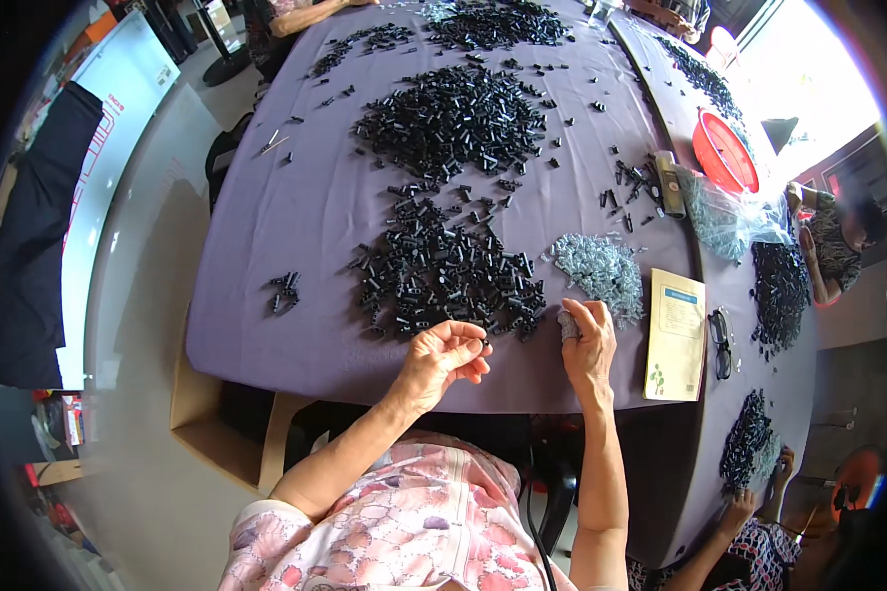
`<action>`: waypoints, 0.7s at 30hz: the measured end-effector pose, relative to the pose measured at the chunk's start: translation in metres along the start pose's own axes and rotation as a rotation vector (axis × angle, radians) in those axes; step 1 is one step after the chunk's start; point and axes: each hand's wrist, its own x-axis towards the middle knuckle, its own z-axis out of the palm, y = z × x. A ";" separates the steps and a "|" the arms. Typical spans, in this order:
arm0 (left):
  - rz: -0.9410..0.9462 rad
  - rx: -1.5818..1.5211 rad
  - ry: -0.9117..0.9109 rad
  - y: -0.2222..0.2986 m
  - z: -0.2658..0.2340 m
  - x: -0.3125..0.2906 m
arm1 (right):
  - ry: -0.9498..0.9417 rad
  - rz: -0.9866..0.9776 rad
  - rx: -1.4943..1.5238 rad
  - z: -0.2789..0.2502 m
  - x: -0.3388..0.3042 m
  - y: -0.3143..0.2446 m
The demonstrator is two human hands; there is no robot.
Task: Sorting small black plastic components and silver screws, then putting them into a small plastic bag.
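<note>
My left hand (442,364) is closed in a pinch at the table's near edge. A small black plastic piece (485,342) shows at its fingertips. To the right, my right hand (589,345) has bent fingers drawn together, with a greyish-white wrap or cover (568,324) at one digit. Whether it grips a small part is hidden. Just beyond it lies a heap of small clear plastic pieces (596,268). In front of my left hand spreads a pile of small black plastic pieces (434,266), and a few black pieces (284,292) lie apart at the left.
A larger black pile (453,118) lies farther up the purple-covered table (266,217). At right are a yellow booklet (675,335), eyeglasses (722,343), a bag of clear pieces (724,222) and a red basket (724,153). Other people sit around the table. A cardboard box (212,424) stands below left.
</note>
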 end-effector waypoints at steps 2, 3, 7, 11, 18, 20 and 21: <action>0.002 0.014 0.006 0.000 -0.004 0.002 | -0.007 0.028 0.001 0.000 0.002 -0.002; 0.015 0.027 0.010 0.000 -0.008 0.005 | -0.012 0.062 0.000 0.000 0.003 -0.003; 0.026 0.085 0.047 0.013 -0.015 0.011 | -0.013 0.076 0.034 0.000 0.010 -0.003; 0.004 0.096 0.009 0.011 -0.013 0.008 | -0.002 -0.015 0.095 0.007 0.038 -0.014; 0.002 0.019 0.024 0.010 -0.007 -0.003 | -0.189 -0.159 -0.015 0.028 0.073 -0.009; 0.006 0.003 0.035 0.010 -0.010 -0.005 | -0.230 -0.171 -0.007 0.026 0.076 -0.012; 0.010 -0.004 0.040 0.011 -0.012 -0.006 | -0.251 -0.177 -0.023 0.025 0.078 -0.013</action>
